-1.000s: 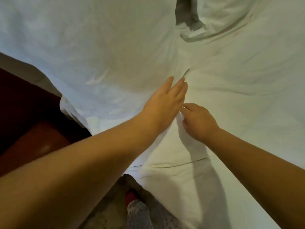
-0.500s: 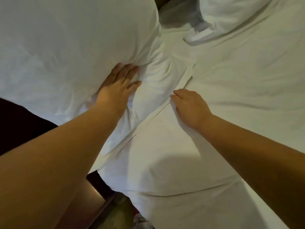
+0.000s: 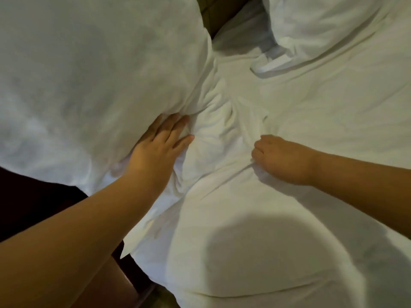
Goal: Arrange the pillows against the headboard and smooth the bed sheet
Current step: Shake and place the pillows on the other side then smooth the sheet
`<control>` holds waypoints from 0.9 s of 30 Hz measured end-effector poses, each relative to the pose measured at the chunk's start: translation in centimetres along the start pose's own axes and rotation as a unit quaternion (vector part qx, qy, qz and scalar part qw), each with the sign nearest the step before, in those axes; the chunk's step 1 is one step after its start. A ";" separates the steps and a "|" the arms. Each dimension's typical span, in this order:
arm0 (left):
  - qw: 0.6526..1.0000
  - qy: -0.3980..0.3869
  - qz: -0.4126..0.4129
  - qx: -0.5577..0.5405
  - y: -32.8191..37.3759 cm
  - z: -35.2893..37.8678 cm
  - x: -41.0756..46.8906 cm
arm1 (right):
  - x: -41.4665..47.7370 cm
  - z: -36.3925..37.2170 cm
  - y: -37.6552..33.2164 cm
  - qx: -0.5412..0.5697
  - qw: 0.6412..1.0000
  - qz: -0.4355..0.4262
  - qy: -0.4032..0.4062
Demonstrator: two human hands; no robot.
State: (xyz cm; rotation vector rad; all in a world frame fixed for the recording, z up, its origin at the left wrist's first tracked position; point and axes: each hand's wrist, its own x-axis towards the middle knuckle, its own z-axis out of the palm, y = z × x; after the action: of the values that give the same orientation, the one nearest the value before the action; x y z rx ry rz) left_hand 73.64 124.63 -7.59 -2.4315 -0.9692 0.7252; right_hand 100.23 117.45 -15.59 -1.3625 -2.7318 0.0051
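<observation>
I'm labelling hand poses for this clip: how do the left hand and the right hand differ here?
The left hand lies flat with straight fingers, while the right hand has its fingers curled. The left hand presses against the lower edge of the big pillow; the right hand touches no pillow and seems to pinch the bed sheet, where creases gather. Both are palm down on the white sheet.
</observation>
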 end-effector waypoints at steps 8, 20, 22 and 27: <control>0.996 -0.055 0.046 -0.053 4.8 -5.3 -1.2 | -0.5 -0.7 1.8 0.160 0.969 0.183 -0.045; 0.980 -0.048 0.082 -0.177 10.8 -6.6 -0.7 | 6.6 1.9 8.3 0.150 0.803 0.482 -0.316; 0.979 -0.037 0.080 -0.183 10.7 -6.2 -0.6 | 6.8 2.1 8.3 0.134 0.814 0.473 -0.310; 0.981 -0.012 0.059 -0.182 10.8 -5.2 -0.3 | 5.3 1.4 9.5 0.155 0.840 0.471 -0.219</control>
State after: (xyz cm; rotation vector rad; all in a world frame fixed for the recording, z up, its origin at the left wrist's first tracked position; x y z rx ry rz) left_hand 81.99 116.26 -9.41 -2.8235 -1.0507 0.6641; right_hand 104.49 127.48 -16.96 -2.6312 -1.8353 0.8633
